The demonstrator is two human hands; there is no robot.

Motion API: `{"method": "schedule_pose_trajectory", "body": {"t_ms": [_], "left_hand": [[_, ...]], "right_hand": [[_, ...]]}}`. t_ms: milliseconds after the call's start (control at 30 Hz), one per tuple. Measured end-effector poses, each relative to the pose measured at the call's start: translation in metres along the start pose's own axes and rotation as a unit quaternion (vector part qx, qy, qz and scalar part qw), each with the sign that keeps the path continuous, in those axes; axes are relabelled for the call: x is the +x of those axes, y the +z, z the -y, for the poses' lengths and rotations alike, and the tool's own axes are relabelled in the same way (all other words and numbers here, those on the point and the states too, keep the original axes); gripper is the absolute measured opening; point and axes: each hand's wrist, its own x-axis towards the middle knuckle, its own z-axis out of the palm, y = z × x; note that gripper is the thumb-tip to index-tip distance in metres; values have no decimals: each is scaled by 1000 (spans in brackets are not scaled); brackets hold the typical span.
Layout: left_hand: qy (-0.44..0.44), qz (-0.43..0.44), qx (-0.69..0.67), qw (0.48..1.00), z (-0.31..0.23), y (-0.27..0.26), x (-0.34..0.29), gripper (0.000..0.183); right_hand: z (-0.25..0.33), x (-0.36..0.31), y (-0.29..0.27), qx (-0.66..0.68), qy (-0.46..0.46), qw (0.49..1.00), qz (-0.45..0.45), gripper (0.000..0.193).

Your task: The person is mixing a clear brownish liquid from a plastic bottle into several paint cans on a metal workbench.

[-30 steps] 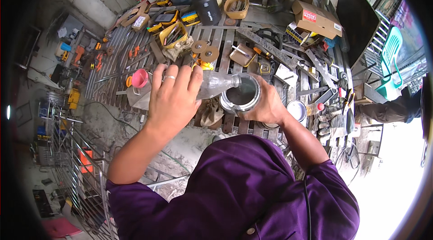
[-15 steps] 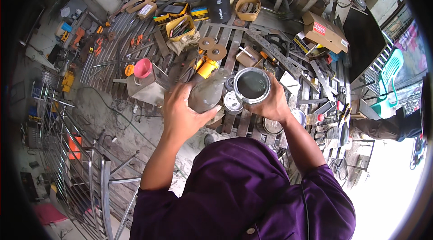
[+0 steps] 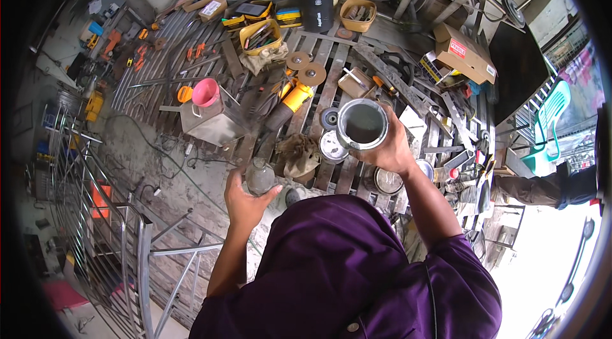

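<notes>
My left hand (image 3: 244,206) is closed around a clear bottle (image 3: 260,177), low and left of the slatted bench top. In my right hand (image 3: 396,149) is an open round can (image 3: 340,133), gripped by its right side, with dark grey contents showing inside. Just left of the can are a white-smeared round lid (image 3: 331,147) and a small grey disc (image 3: 329,118). A brown cloth (image 3: 298,155) lies between the two hands. Below the can stands another round tin (image 3: 387,181). A pink funnel (image 3: 205,92) sits on a rectangular metal tin (image 3: 205,127).
A yellow power tool (image 3: 297,96) and brown cutting discs (image 3: 311,73) lie beyond my hands. Farther back are a black jug (image 3: 316,7) and yellow baskets (image 3: 261,45). A cardboard box (image 3: 468,58) is at right, metal railings (image 3: 137,237) at left. A person's leg (image 3: 532,186) shows at right.
My left hand has drawn down and left with the bottle, away from the can, uncovering the brown cloth. My right hand still holds the can in nearly the same place.
</notes>
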Motion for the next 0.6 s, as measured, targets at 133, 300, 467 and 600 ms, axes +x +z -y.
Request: {"method": "schedule_pose_trajectory", "body": {"t_ms": [133,300,467,600], "left_hand": [[-28,6,2,1000,9,-3,-12,75],[-41,4,-16,999,14,-2,-17,76],[-29,0,-17,999,18,-3,-17,76],[-69,7,-31,997,27,2,-20,77]], "right_hand": [[-9,4,-7,7,4,1000,25,93],[1,6,-2,-15,-11,1000,-11,95],[-11,5,-18,3,-36,999,40,94],[-5,5,-5,-14,-30,999,-11,95]]}}
